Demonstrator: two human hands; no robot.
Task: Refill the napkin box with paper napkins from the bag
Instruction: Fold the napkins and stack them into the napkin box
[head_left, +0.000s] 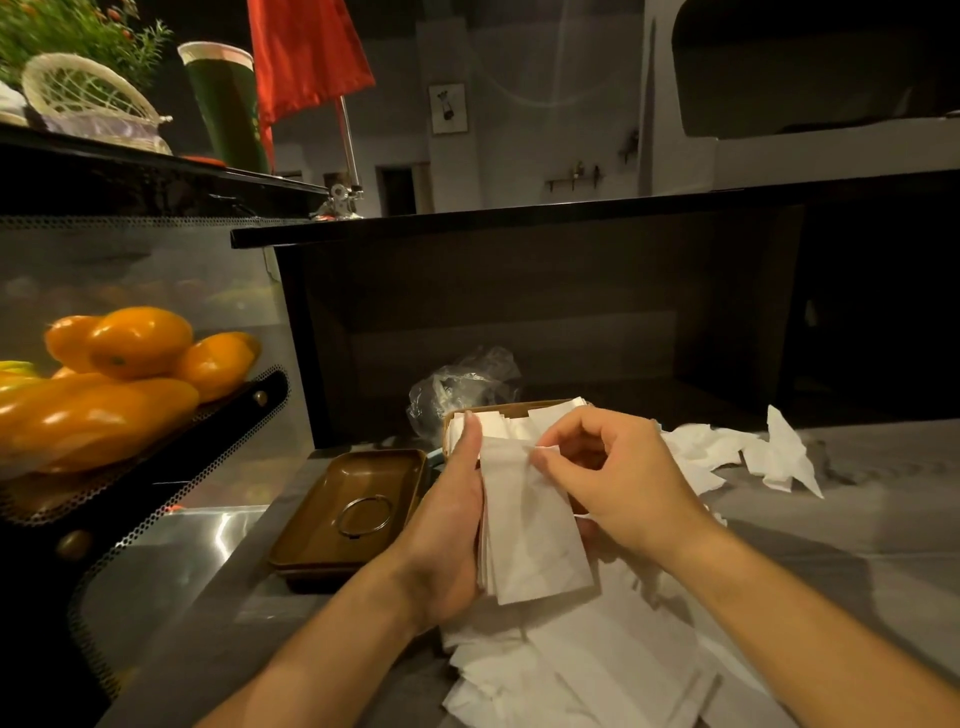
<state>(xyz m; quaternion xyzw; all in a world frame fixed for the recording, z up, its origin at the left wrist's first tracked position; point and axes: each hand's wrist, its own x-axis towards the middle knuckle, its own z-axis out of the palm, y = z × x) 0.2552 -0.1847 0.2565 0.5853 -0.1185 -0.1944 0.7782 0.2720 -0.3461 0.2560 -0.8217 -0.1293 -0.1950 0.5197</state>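
My left hand (452, 525) grips a stack of folded white napkins (530, 530) upright over the counter, thumb along its left edge. My right hand (618, 478) pinches the top edge of the front napkin. Just behind the hands stands the brown napkin box (519, 410), with white napkins sticking up inside it. A crumpled clear plastic bag (462, 384) lies behind the box. More loose napkins (582, 670) are spread on the counter below my hands, and another heap of napkins (737, 452) lies to the right.
A brown tray (311, 540) holding a metal ring (366, 514) sits left of my hands. Oranges (140, 343) fill a perforated black stand at far left. A dark raised counter (519, 218) runs behind, with a red flag (306, 57) on a pole.
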